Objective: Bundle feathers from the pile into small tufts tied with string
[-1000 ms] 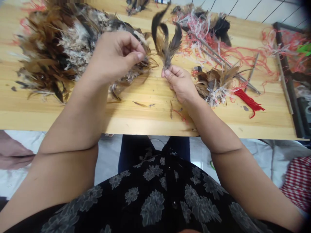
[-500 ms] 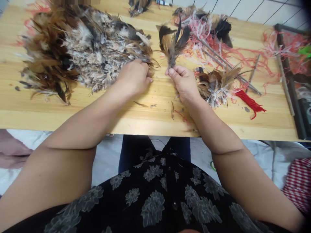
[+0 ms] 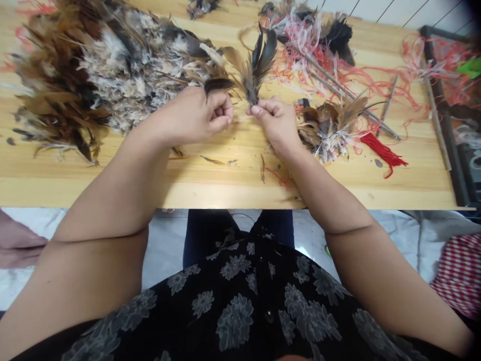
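Observation:
My right hand (image 3: 277, 119) pinches a small bunch of feathers (image 3: 254, 75) at its base, between thumb and fingers. Those feathers fan upward, brown on the left and glossy black on the right. Just to the left is my left hand (image 3: 203, 114), its fingers curled closed. A dark brown feather (image 3: 218, 85) sticks out over its knuckles and seems held in it, though the quill is hidden. Behind the left wrist spreads a large heap of feathers (image 3: 124, 82), with pale fluffy bases toward the middle and brown tips at the far left.
Right of my right hand lies a tied feather bundle (image 3: 330, 125) beside red yarn (image 3: 383, 153). Farther back are tangled pink and white strings (image 3: 296, 45) and thin sticks (image 3: 338, 87). A dark-framed tray (image 3: 443, 110) stands at the table's right end. Stray feather bits (image 3: 212, 160) dot the wooden table (image 3: 233, 193).
My left hand has lifted off the heap's right edge and turned, with a dark feather now showing at it. My right hand and its bunch have shifted slightly left; the bunch has turned.

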A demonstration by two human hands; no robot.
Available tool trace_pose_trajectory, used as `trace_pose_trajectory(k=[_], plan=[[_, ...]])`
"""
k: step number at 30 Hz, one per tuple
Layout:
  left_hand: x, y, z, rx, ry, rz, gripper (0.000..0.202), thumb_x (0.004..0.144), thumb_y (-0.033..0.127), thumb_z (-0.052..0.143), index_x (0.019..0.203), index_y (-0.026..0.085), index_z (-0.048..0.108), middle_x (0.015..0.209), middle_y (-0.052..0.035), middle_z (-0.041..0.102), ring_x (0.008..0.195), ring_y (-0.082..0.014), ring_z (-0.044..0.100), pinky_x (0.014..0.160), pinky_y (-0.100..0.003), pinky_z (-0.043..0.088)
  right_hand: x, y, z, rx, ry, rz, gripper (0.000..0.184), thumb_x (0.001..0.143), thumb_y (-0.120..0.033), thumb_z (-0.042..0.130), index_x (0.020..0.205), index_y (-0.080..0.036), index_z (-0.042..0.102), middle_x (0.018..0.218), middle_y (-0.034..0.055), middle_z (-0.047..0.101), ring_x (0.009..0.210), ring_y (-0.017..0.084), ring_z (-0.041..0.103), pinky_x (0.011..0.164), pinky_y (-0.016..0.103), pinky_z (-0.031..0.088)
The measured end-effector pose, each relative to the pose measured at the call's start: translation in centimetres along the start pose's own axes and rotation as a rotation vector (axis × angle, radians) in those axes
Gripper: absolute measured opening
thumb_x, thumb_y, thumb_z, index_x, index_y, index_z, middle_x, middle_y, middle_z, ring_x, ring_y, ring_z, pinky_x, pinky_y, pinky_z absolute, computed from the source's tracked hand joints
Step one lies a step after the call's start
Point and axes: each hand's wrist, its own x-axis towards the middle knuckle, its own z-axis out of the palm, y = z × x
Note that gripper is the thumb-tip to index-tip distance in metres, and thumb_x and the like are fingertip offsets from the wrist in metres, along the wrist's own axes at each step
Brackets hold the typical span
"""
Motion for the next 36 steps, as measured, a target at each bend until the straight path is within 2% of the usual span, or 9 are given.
trace_pose_trajectory(k=[3,7,12,17,20,24,28,32,36], plan=[[0.1,0.7,0.0,0.024,0.005,-0.038,0.033,0.101,0.037,0.054,0.122,0.021,0.075,0.115,-0.0031,0.081,0.122,-0.0302,0.077,0.122,-0.043,0.054,-0.1,-0.4,0.1,0.013,-0.031,0.019,0.052,0.11,-0.067,0.067,0.096,-0.019,0.081,0.089,0.0032,0.07,0.107,0.023,0.072,0.118,0.046,0.061],[0.3,2.0,0.0,0.155,0.06,-0.057,0.032,0.1,0.031,0.054,0.118,0.018,0.076,0.111,-0.0068,0.081,0.111,-0.0307,0.08,0.11,-0.045,0.06,-0.6,-1.5,0.1,0.049,-0.067,0.065,0.05,0.107,-0.064,0.073,0.083,-0.021,0.072,0.083,0.0031,0.063,0.106,0.023,0.069,0.12,0.046,0.06],[0.2,2.7,0.1,0.24,0.104,-0.017,0.03,0.099,0.026,0.052,0.112,0.02,0.077,0.106,-0.0064,0.08,0.11,-0.0307,0.08,0.104,-0.041,0.062,-0.8,-2.2,0.1,0.112,-0.118,0.12,0.046,0.103,-0.056,0.082,0.077,-0.021,0.066,0.082,0.0022,0.06,0.107,0.023,0.066,0.122,0.046,0.06],[0.1,3.1,0.0,0.282,0.097,-0.023,0.038,0.107,0.026,0.045,0.124,0.02,0.079,0.12,-0.0153,0.079,0.124,-0.0365,0.076,0.112,-0.048,0.058,-0.9,-2.0,0.5,0.285,-0.139,0.201,0.049,0.104,-0.063,0.077,0.088,-0.018,0.072,0.08,-0.0004,0.058,0.093,0.018,0.065,0.1,0.039,0.064],[0.1,3.5,-0.1,0.257,0.095,-0.055,0.038,0.107,0.025,0.047,0.129,0.018,0.078,0.124,-0.0161,0.077,0.128,-0.0374,0.075,0.115,-0.051,0.056,-0.9,-1.9,0.7,0.342,-0.143,0.222,0.053,0.103,-0.068,0.077,0.09,-0.017,0.073,0.081,-0.0002,0.063,0.089,0.016,0.064,0.091,0.034,0.062],[0.2,3.5,0.2,0.277,0.11,-0.024,0.042,0.109,0.028,0.044,0.132,0.016,0.077,0.126,-0.0174,0.075,0.13,-0.0388,0.074,0.114,-0.054,0.057,-0.9,-1.8,0.6,0.33,-0.152,0.203,0.054,0.104,-0.069,0.075,0.092,-0.016,0.075,0.083,0.0002,0.07,0.089,0.015,0.067,0.093,0.035,0.064],[0.2,2.8,0.4,0.265,0.145,0.07,0.05,0.109,0.033,0.036,0.132,0.02,0.079,0.129,-0.0156,0.074,0.137,-0.0402,0.071,0.117,-0.059,0.058,-0.9,-1.9,0.3,0.334,-0.137,0.196,0.061,0.102,-0.077,0.071,0.093,-0.016,0.075,0.087,0.0005,0.075,0.092,0.016,0.072,0.099,0.037,0.067],[0.0,2.3,0.0,0.248,0.177,0.148,0.059,0.11,0.038,0.03,0.134,0.021,0.081,0.133,-0.0136,0.076,0.135,-0.0351,0.074,0.117,-0.052,0.06,-0.8,-2.1,-0.1,0.364,-0.132,0.221,0.061,0.105,-0.075,0.068,0.091,-0.015,0.072,0.088,0.0005,0.077,0.095,0.015,0.075,0.097,0.034,0.066],[-0.2,2.1,-0.3,0.27,0.188,0.133,0.059,0.109,0.04,0.032,0.133,0.021,0.083,0.13,-0.0133,0.077,0.13,-0.0334,0.076,0.114,-0.05,0.062,-0.7,-2.1,-0.1,0.364,-0.124,0.244,0.056,0.111,-0.067,0.064,0.094,-0.014,0.072,0.092,0.001,0.078,0.098,0.013,0.075,0.095,0.031,0.065]])
